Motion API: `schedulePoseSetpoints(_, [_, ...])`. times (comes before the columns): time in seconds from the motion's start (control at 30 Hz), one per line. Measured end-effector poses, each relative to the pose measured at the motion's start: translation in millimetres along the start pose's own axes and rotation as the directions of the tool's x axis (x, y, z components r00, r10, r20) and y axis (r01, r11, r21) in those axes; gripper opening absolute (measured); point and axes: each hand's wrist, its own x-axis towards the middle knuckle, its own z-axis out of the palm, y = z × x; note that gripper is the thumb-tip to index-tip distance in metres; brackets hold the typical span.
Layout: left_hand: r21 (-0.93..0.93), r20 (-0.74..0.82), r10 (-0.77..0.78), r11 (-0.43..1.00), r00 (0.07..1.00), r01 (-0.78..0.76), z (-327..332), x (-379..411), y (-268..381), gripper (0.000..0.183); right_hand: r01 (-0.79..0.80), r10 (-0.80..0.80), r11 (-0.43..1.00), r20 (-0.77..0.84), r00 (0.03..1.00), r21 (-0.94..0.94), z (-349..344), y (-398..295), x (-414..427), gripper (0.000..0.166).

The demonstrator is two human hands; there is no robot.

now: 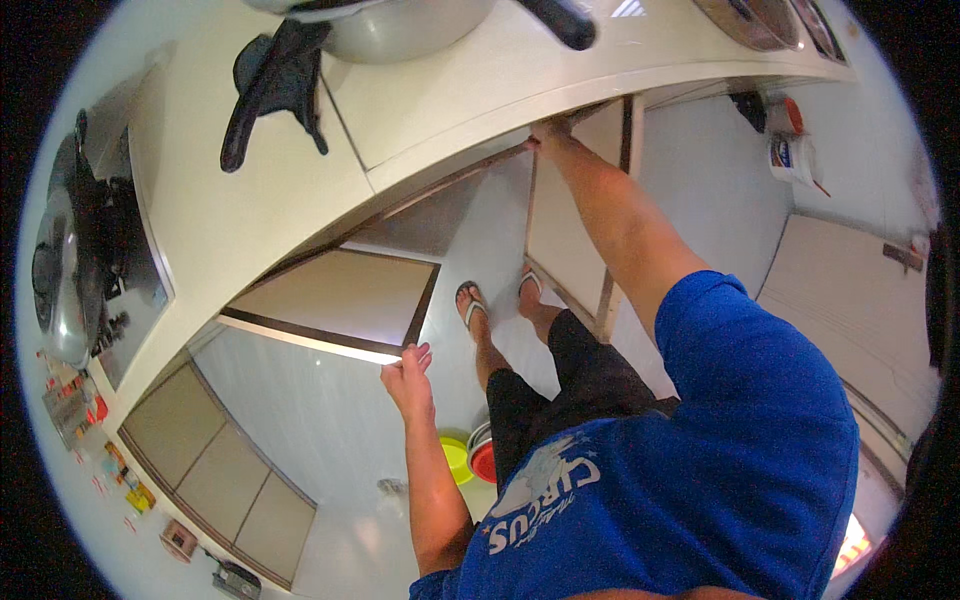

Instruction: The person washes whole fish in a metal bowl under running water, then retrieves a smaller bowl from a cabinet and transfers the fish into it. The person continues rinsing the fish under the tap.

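Note:
Two cabinet doors stand open below a cream countertop [247, 217]. My left hand [410, 382] has its fingers at the outer corner of the left cabinet door [337, 292], a pale panel with a dark brown edge. My right arm stretches forward over the right cabinet door [574, 217]. At the cabinet opening, under the counter edge, is my right hand [551, 133], next to the top of that door. Its fingers are partly hidden and blurred, so what they touch is unclear. Between the doors, the cabinet interior shows only in part.
On the counter are a metal pan [409, 34] with black handles and a black mitt-like item [285, 82]. A stove [112, 247] with cookware is at left. Yellow [455, 459] and red [485, 460] basins are near my legs. A white bucket [791, 157] stands at right.

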Motion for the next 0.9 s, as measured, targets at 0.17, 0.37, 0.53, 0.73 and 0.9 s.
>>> schedulePoseSetpoints(0.17, [0.009,0.008,0.047,0.999,0.999,-0.047,3,0,-2,0.038,0.053,-0.070,0.986,0.101,0.992,0.161,14,-5,11,0.039])
schedulePoseSetpoints(0.37, [-0.031,0.006,0.040,0.999,0.999,-0.040,5,5,-2,0.040,0.109,-0.146,0.963,0.137,0.980,0.246,29,-34,6,0.038])
schedulePoseSetpoints(0.53, [-0.025,0.008,0.012,1.000,1.000,-0.012,4,5,-5,0.039,0.119,-0.172,0.950,0.169,0.970,0.287,18,-42,-9,0.038])
schedulePoseSetpoints(0.73, [-0.026,0.047,0.022,0.999,0.999,-0.021,12,7,8,0.040,0.136,-0.221,0.922,0.204,0.954,0.363,-2,-41,-21,0.037])
schedulePoseSetpoints(0.9, [-0.043,0.060,-0.018,0.999,0.998,0.021,8,6,8,0.040,0.153,-0.263,0.897,0.224,0.938,0.414,-16,-32,-47,0.037])
